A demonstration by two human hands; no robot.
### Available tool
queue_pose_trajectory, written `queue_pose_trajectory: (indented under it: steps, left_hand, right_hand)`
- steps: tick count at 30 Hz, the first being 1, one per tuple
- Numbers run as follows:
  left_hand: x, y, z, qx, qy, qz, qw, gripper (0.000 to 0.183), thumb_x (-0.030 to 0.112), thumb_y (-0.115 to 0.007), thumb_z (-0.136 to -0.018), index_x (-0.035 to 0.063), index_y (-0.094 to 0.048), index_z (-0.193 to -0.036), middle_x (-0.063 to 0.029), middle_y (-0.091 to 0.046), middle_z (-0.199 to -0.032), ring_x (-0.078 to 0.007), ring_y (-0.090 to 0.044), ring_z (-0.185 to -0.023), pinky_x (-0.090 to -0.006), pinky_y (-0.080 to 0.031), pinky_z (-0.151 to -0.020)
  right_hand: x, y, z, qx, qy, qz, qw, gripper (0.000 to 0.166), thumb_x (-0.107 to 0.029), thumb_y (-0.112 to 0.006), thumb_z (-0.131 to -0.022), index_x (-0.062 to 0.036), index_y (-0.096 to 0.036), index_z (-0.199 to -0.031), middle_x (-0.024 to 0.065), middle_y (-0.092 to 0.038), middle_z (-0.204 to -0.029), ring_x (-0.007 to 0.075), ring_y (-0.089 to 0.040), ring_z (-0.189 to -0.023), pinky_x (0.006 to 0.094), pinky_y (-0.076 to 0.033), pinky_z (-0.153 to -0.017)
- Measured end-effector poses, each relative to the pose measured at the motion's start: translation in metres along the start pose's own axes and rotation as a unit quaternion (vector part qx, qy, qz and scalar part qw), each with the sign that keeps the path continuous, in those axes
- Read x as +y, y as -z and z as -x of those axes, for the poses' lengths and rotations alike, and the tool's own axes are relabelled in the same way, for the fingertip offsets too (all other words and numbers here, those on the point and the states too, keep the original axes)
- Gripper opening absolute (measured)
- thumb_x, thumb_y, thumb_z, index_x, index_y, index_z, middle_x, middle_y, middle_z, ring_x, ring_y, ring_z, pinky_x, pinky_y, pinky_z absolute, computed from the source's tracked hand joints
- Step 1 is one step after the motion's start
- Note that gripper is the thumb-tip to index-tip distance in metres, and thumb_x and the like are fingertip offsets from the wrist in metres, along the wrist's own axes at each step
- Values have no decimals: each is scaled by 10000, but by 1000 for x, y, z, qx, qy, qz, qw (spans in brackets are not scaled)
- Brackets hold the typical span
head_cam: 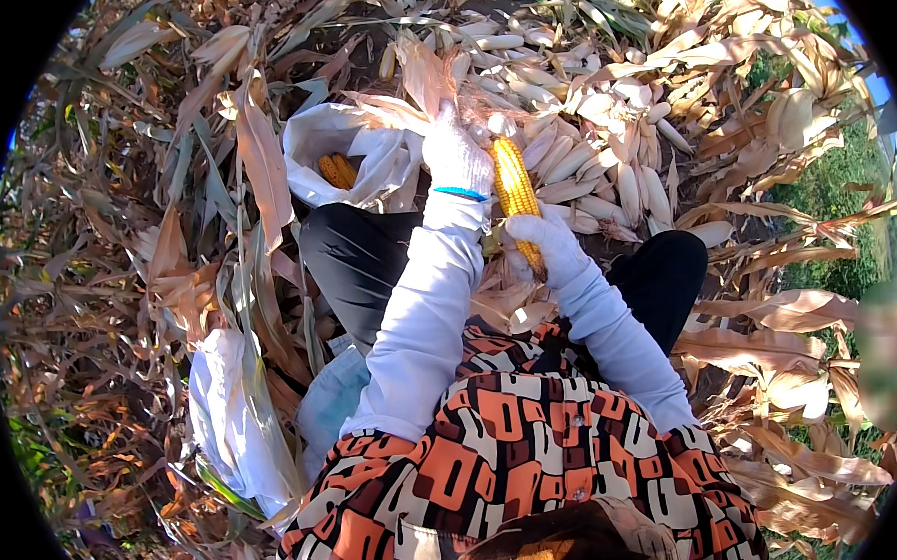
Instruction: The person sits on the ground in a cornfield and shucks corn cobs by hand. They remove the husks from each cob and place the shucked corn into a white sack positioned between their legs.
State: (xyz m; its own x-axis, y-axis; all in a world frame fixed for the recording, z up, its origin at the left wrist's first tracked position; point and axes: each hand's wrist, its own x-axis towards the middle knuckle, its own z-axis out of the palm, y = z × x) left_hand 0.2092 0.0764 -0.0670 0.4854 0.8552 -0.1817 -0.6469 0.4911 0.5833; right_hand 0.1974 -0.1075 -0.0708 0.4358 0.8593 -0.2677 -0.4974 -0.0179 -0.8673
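Note:
A yellow ear of corn (516, 187), its kernels bare, stands tilted between my two gloved hands. My right hand (548, 244), in a white knit glove, is closed around the ear's lower end. My left hand (456, 156), also in a white knit glove with a blue cuff edge, grips dry husks (426, 78) beside the ear's upper end; its fingers are partly hidden. An open white sack (311, 139) lies just left of my left hand, with yellow corn ears (337, 171) inside.
A heap of ears in pale husks (563, 155) lies beyond my hands. Dry corn stalks and leaves (139, 241) surround me on both sides. My bent knees flank the work. A white cloth or sack (229, 417) lies at the lower left. Another yellow ear (387, 63) lies past the sack.

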Motion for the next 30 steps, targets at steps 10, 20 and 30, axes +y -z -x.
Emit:
queue_pose_trajectory:
  steps: [10,20,30]
  left_hand:
    - [-12,53,-32,-68,70,-247,964,222,258,-615,-1024,59,-646,-1119,-37,-637,-869,-154,-580,-692,-302,-506,-640]
    - [-35,105,11,-331,203,-500,774,485,422,-633,-993,51,-632,-1306,-121,-687,-1227,-254,-663,-1102,-353,-519,-955]
    - [-53,55,-14,-112,225,-31,967,432,279,-669,-998,29,-519,-1318,-134,-619,-1158,-301,-630,-1051,-494,-546,-920]
  right_hand:
    - [7,30,9,-14,48,-176,983,510,-442,-513,-1048,-35,-535,-1355,39,-546,-825,121,-463,-513,266,-367,-427]
    - [-21,75,-20,71,103,81,989,714,-100,-689,-878,-15,-403,-1527,82,-629,-1222,139,-626,-1043,271,-523,-899]
    - [35,76,-63,147,129,440,877,601,-257,-675,-920,72,-518,-1398,270,-665,-1220,418,-658,-1112,402,-532,-958]
